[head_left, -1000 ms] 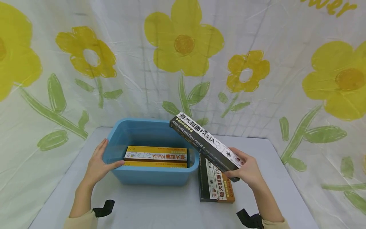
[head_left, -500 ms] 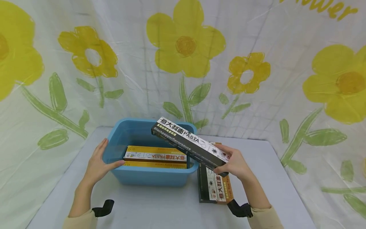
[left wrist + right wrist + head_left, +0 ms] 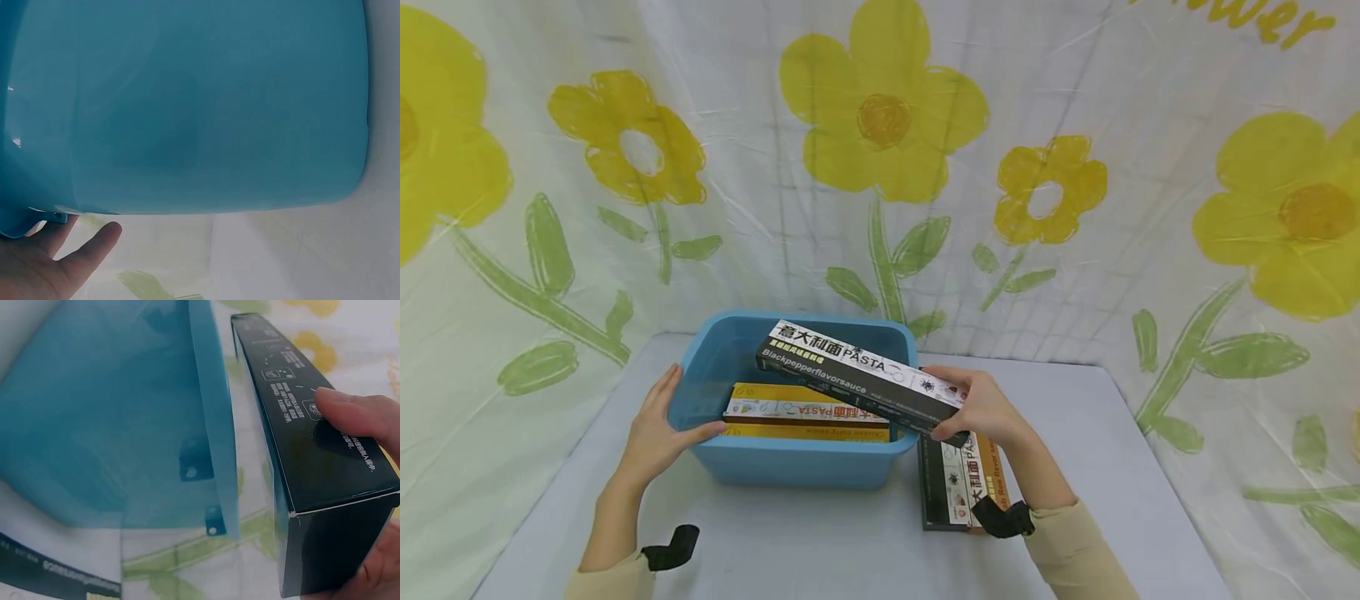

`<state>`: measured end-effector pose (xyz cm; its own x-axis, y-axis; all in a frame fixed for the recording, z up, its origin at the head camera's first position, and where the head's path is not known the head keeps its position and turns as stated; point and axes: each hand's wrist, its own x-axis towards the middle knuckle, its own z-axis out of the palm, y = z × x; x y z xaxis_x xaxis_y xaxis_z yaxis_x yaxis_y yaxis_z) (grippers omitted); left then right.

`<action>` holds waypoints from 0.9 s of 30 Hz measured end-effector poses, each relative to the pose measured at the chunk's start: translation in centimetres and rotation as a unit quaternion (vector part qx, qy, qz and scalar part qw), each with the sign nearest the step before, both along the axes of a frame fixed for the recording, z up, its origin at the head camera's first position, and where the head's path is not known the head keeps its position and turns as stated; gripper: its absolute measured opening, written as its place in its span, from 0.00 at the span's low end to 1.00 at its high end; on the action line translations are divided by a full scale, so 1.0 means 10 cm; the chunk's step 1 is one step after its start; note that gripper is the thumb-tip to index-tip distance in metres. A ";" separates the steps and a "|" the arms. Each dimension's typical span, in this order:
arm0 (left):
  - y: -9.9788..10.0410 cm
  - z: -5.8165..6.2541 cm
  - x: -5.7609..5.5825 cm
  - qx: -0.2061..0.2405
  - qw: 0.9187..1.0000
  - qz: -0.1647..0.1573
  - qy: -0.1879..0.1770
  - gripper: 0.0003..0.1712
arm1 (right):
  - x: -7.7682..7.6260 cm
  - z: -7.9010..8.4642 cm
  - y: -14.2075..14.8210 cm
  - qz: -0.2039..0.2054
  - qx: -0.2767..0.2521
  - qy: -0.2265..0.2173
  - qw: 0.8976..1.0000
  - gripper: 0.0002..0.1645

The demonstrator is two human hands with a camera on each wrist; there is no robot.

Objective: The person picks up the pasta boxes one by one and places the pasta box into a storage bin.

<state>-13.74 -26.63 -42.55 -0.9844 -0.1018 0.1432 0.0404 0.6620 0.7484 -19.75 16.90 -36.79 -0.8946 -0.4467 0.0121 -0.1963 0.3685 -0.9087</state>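
Note:
My right hand [image 3: 988, 408] grips one end of a black-and-white pasta box [image 3: 853, 379], thumb on its printed black side [image 3: 312, 425] in the right wrist view. The box slants over the right part of a blue plastic bin [image 3: 797, 468], its far end above the opening. My left hand [image 3: 651, 433] holds the bin's front left corner, thumb at the front rim and fingers along the left side. In the left wrist view, part of the left hand [image 3: 47, 269] shows below the bin's wall [image 3: 206, 112]. Yellow-and-white pasta boxes [image 3: 805, 432] lie inside the bin, partly covered by the held box.
On the white table [image 3: 820, 550], right of the bin, lie a black pasta box [image 3: 936, 492] and an orange one [image 3: 992, 467] side by side, partly hidden by the right hand and wrist strap [image 3: 1002, 517]. A flower-printed curtain [image 3: 745, 250] hangs behind.
My right hand has moved left and slightly up with the black pasta box, whose far end went from the bin's right edge to over its opening, lower and flatter. My left hand stayed put.

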 end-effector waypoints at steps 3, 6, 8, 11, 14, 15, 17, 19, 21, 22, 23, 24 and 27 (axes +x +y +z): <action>0.01 0.01 0.01 0.000 1.000 0.002 0.000 0.66 | -0.04 0.04 -0.06 0.012 0.016 0.001 1.000 0.51; 0.02 0.02 0.02 0.002 1.000 0.000 0.004 0.66 | -0.07 0.08 -0.12 0.022 0.032 -0.002 0.999 0.51; 0.02 0.02 0.01 0.002 1.000 -0.001 0.006 0.66 | -0.09 0.10 -0.16 0.033 0.042 -0.001 0.999 0.50; 0.02 0.02 0.01 0.001 1.000 -0.001 0.010 0.66 | -0.12 0.13 -0.23 0.048 0.055 0.003 0.997 0.50; 0.01 0.01 0.01 0.000 1.000 -0.001 0.010 0.66 | -0.14 0.15 -0.31 0.052 0.078 0.012 0.996 0.50; 0.01 0.01 0.01 0.000 1.000 -0.002 0.011 0.66 | -0.15 0.16 -0.34 0.053 0.091 0.022 0.994 0.50; 0.00 0.00 0.01 -0.001 1.000 -0.003 0.011 0.66 | -0.16 0.17 -0.41 0.052 0.118 0.044 0.991 0.49; 0.00 0.00 0.01 -0.002 1.000 -0.004 0.012 0.66 | -0.17 0.18 -0.50 0.052 0.140 0.063 0.987 0.48; 0.00 0.01 0.01 -0.004 1.000 -0.003 0.012 0.67 | -0.19 0.19 -0.58 0.055 0.159 0.075 0.983 0.47; 0.00 0.01 0.01 -0.005 1.000 -0.002 0.012 0.67 | -0.19 0.20 -0.62 0.057 0.161 0.071 0.983 0.47; 0.00 0.01 0.01 -0.005 1.000 -0.002 0.012 0.67 | -0.20 0.22 -0.66 0.059 0.165 0.067 0.982 0.47; 0.00 0.01 0.01 -0.006 1.000 -0.002 0.012 0.67 | -0.20 0.23 -0.70 0.064 0.165 0.062 0.982 0.46; -0.01 0.01 0.01 -0.003 1.000 -0.003 0.008 0.67 | -0.22 0.26 -0.81 0.080 0.179 0.057 0.979 0.46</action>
